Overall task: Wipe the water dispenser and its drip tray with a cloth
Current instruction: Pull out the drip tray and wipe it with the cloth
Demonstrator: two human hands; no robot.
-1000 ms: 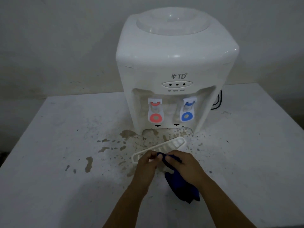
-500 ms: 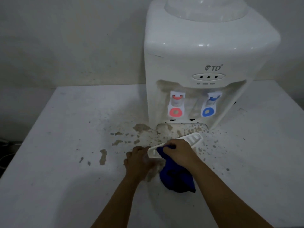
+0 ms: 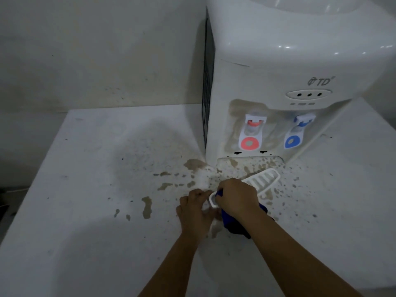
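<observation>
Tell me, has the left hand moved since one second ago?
Yes. The left hand has shifted left: from below the dispenser's red tap to well left of it.

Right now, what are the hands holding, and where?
Left hand holds the drip tray by its near end; right hand grips the blue cloth bunched against it.

Two bare forearms reach up from the bottom edge and draw together near the middle. The left hand [image 3: 194,211] lies knuckles up, its fingers curled and pinching the near end of the tray [image 3: 262,182]. The right hand [image 3: 236,197] sits just beside it, slightly farther forward, back facing up, fingers curled down over the cloth [image 3: 235,225] and pressing it to the tray. The two hands nearly touch at the fingertips. Both wrists are straight.
</observation>
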